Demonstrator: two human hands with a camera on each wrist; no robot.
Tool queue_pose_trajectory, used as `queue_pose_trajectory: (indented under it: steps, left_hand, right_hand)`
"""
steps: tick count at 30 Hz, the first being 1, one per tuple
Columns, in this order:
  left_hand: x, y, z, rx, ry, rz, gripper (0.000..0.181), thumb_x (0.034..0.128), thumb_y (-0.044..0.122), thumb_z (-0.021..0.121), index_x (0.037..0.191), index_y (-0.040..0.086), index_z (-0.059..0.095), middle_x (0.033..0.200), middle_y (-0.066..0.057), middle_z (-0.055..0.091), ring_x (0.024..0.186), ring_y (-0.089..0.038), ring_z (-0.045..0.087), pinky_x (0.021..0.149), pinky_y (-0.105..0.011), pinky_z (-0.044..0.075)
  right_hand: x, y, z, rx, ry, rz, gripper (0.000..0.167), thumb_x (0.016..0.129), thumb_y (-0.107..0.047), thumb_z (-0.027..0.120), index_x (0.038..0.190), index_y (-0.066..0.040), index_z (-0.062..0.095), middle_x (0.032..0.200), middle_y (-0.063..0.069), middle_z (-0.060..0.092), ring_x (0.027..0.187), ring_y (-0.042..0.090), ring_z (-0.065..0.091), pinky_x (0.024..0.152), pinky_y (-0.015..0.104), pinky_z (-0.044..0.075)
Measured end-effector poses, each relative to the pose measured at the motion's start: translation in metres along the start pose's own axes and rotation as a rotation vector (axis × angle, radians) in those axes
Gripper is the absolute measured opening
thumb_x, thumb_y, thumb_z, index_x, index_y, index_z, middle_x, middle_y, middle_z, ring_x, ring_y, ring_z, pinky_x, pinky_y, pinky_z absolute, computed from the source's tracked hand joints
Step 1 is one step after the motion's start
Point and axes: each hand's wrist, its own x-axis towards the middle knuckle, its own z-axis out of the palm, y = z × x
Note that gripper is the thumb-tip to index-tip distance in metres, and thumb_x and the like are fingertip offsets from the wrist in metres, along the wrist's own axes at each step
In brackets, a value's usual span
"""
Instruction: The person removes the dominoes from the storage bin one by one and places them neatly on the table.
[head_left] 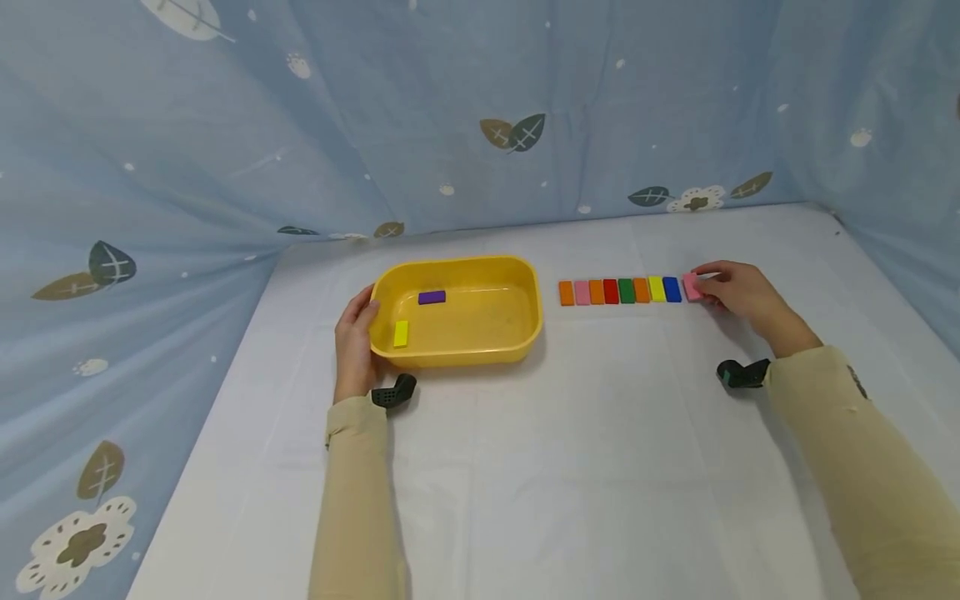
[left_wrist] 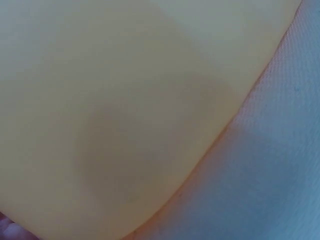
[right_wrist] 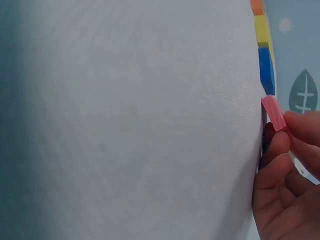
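At the right end of a row of coloured blocks, my right hand [head_left: 744, 298] pinches a pink block [head_left: 692, 287] between thumb and fingers. In the right wrist view that pink block [right_wrist: 274, 113] is tilted, close to the blue block [right_wrist: 266, 70]. My left hand [head_left: 352, 346] holds the left end of a yellow plastic tub [head_left: 468, 359], its thumb by the rim. Inside the tub lie a purple block [head_left: 432, 297] and a yellow block [head_left: 401, 334], apart from each other. The tub's wall [left_wrist: 125, 125] fills most of the left wrist view, blurred.
The row runs leftward from the blue block [head_left: 672, 290] through yellow, orange, green, red, orange and pink to an orange block [head_left: 566, 293] near the tub. A white cloth [head_left: 570, 467] covers the table. Blue patterned fabric [head_left: 420, 108] hangs behind and at the sides.
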Motion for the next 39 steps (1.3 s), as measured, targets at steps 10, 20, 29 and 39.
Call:
queue_pose_trajectory:
  steps: [10,20,29,39]
  left_hand:
    - [-0.001,0.000,-0.004,-0.015,-0.005,0.003,0.037,0.0897,0.030,0.053,0.126,0.022,0.050,0.130,0.004,0.043,0.117,-0.014,0.043,0.098,-0.026,0.035]
    - [-0.002,-0.002,-0.007,-0.034,-0.006,0.019,0.037,0.0892,0.030,0.054,0.125,0.021,0.051,0.129,0.004,0.044,0.116,-0.014,0.044,0.098,-0.026,0.035]
    - [-0.002,-0.004,-0.004,-0.061,-0.028,0.008,0.037,0.0896,0.029,0.053,0.125,0.021,0.051,0.129,0.004,0.044,0.116,-0.015,0.044,0.098,-0.028,0.036]
    - [-0.001,-0.002,-0.004,-0.055,-0.021,0.013,0.036,0.0901,0.028,0.052,0.125,0.021,0.051,0.129,0.004,0.045,0.115,-0.013,0.045,0.096,-0.025,0.037]
  right_hand:
    - [0.002,-0.013,0.000,-0.104,-0.021,-0.013,0.051,0.090,-0.037,0.047,0.126,-0.001,0.042,0.105,0.020,0.049,0.084,0.027,0.049,0.057,0.019,0.039]
    - [0.000,-0.015,0.002,-0.143,-0.029,-0.030,0.044,0.092,-0.031,0.045,0.126,-0.002,0.044,0.105,0.020,0.047,0.085,0.029,0.047,0.058,0.020,0.039]
    - [-0.001,-0.010,0.003,-0.113,0.021,-0.092,0.049,0.093,-0.041,0.038,0.130,-0.009,0.042,0.108,0.018,0.045,0.088,0.030,0.045,0.058,0.024,0.044]
    - [-0.004,-0.053,0.034,-0.040,0.123,-0.288,0.040,0.092,-0.044,0.038,0.126,-0.026,0.050,0.111,0.011,0.052,0.090,0.026,0.048,0.060,0.042,0.048]
